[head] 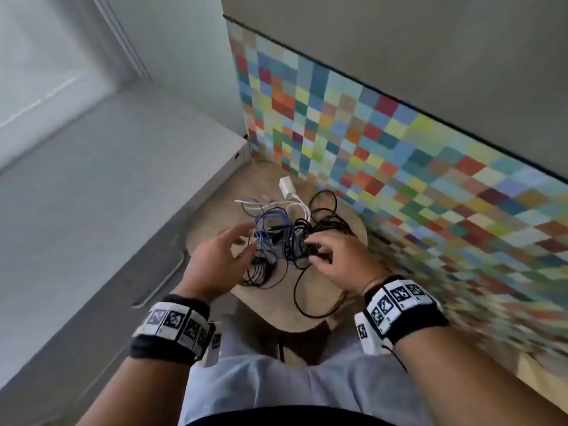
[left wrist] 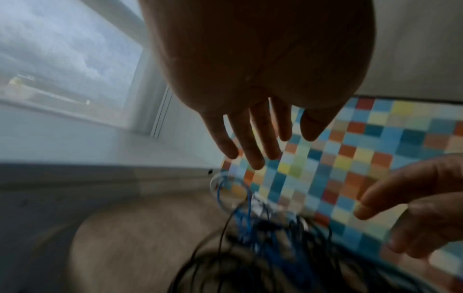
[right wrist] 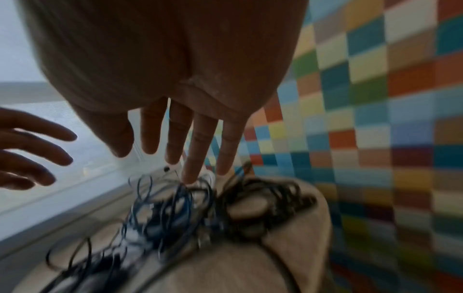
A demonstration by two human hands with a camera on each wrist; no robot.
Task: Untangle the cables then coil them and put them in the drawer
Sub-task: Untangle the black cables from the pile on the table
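- Left hand [head: 215, 259]: grip open, fingers spread and straight, holding nothing; it hovers just left of the cable pile.
- Right hand [head: 335, 259]: grip loosely open; in the head view its fingertips [head: 310, 241] reach into the black strands, while the right wrist view shows straight fingers, so no firm hold is evident.
- Cables [head: 282, 238]: black, blue and white strands lie knotted together on the counter [head: 307, 312], between and just beyond both hands.
- White adapter [head: 287, 186]: beyond the pile, on the far side from the hands.
- Progress: untangling appears barely begun; no cable is separated or coiled.
- Drawer: not identifiable in these views; coiling and stowing remain.
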